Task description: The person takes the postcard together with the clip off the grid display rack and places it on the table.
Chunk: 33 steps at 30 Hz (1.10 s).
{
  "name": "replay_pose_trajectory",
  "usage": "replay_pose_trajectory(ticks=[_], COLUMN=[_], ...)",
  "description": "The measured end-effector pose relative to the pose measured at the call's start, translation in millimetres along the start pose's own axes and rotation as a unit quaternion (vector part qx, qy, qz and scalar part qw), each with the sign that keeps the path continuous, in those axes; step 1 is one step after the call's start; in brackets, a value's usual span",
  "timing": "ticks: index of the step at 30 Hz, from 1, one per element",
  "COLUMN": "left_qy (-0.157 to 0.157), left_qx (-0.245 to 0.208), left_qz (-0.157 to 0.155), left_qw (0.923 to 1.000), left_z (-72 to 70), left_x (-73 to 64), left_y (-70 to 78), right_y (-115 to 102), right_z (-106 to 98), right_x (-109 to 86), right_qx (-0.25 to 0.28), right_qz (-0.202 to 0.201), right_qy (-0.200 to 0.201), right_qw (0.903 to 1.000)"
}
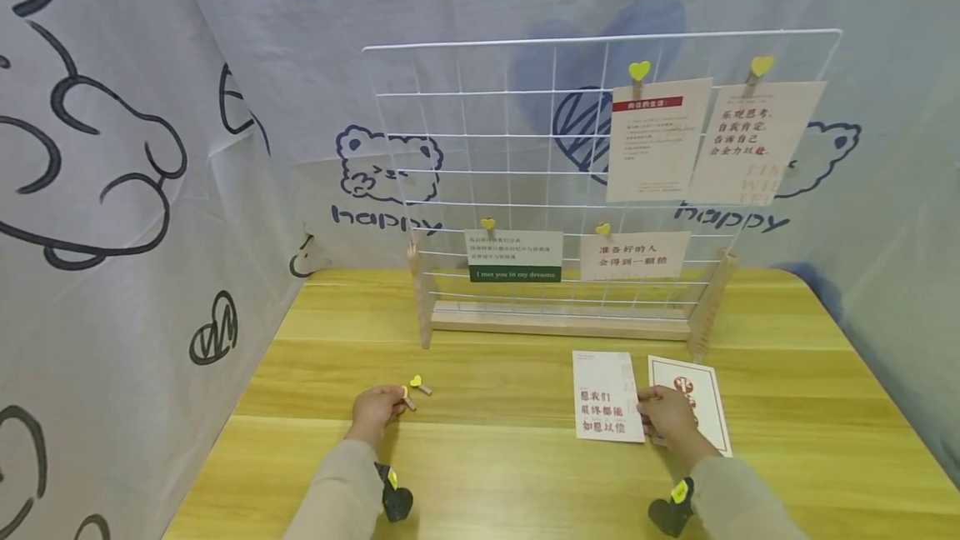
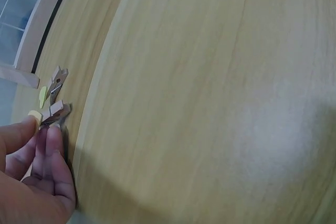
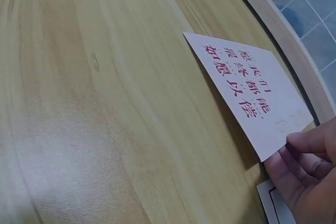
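My left hand (image 1: pixel 375 411) pinches a small wooden clothespin (image 2: pixel 54 112) with a yellow heart on it, between thumb and fingers. A second clothespin (image 1: pixel 422 385), also with a yellow heart, lies on the table just beyond it. On the right, my right hand (image 1: pixel 667 415) pinches the right edge of a white card (image 1: pixel 603 394) with red Chinese characters. In the right wrist view this card slants over the tabletop and casts a shadow. Partly under the right hand lies another white card (image 1: pixel 708 398) with a dark red border and a round red print.
A white wire grid (image 1: pixel 525 140) on a wooden stand (image 1: pixel 558 322) rises at the back of the table (image 1: pixel 495 473). Several cards hang on it by heart clothespins, including a green-bottomed card (image 1: pixel 514 257). Patterned cloth (image 1: pixel 247 107) surrounds the table.
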<state>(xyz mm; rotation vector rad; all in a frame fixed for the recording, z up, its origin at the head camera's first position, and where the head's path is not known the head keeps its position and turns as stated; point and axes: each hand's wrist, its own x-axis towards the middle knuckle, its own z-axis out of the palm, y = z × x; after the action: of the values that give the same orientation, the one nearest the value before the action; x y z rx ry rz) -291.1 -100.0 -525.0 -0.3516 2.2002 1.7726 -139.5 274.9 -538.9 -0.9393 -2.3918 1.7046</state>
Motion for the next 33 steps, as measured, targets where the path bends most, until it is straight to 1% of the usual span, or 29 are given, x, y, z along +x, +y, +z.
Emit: replay_pose_trajectory(ticks=[4,6,9,12,13,15,16,17,18,19,20,22,23,24,26,27,29,33], left_qy=[0.001,0.005,0.018,0.024,0.018,0.012,0.008,0.012,0.011,0.01,0.015,0.017,0.017,0.015,0.015,0.015,0.015,0.015], left_qx=[0.015,0.026,0.07,0.118,0.116,0.118,0.117,0.117,0.114,0.114,0.132,0.143,0.145,0.149,0.153,0.152,0.151,0.153], left_qz=[-0.013,-0.023,-0.033,-0.026,-0.003,0.01,0.017,0.013,0.011,0.012,-0.004,-0.004,-0.003,0.005,0.012,0.011,0.012,0.008], left_qw=[0.9998,0.9994,0.9968,0.9924,0.9931,0.9929,0.993,0.993,0.9933,0.9934,0.9911,0.9896,0.9893,0.9887,0.9881,0.9882,0.9884,0.9881], left_z=[-0.4,-0.9,-0.4,-0.6,-2.1,-3.0,-3.6,-2.8,-2.4,-2.5,-1.5,-1.6,-1.8,-2.9,-4.2,-4.5,-6.0,-10.3], left_x=[1.4,1.8,5.9,26.4,42.5,63.4,70.0,68.9,64.0,56.1,38.3,16.8,7.9,3.4,0.7,1.8,-0.6,-1.3], left_y=[1.0,2.8,3.6,-11.2,-26.3,-44.6,-50.7,-49.5,-45.4,-39.1,-22.8,-5.0,2.3,5.3,6.5,5.5,6.7,7.0], right_y=[0,0,-1,0,0,0,0,0,0,-1,-1,-3,-3,-4,-4,-4,-2,-2], right_z=[4,5,6,6,6,5,4,4,3,2,2,0,-1,-2,-3,-4,-5,-7], right_x=[-2.5,-3.6,-4.5,-4.0,-3.8,-3.5,-3.3,-3.4,-3.5,-3.8,-4.1,-5.4,-5.7,-5.7,-5.5,-5.1,-3.6,-4.1], right_qx=[-0.005,0.0,0.022,0.048,0.055,0.068,0.07,0.07,0.069,0.066,0.065,0.062,0.063,0.068,0.078,0.086,0.1,0.108], right_qz=[0.018,0.026,0.029,0.029,0.028,0.03,0.03,0.029,0.029,0.028,0.028,0.026,0.025,0.022,0.015,0.011,0.006,0.002], right_qy=[0.023,0.03,0.027,0.019,0.014,0.007,0.006,0.003,0.001,-0.002,-0.005,-0.015,-0.019,-0.022,-0.029,-0.033,-0.034,-0.044], right_qw=[0.9996,0.9992,0.999,0.9982,0.998,0.9972,0.9971,0.9971,0.9972,0.9974,0.9975,0.9976,0.9975,0.9972,0.9964,0.9957,0.9944,0.9931])
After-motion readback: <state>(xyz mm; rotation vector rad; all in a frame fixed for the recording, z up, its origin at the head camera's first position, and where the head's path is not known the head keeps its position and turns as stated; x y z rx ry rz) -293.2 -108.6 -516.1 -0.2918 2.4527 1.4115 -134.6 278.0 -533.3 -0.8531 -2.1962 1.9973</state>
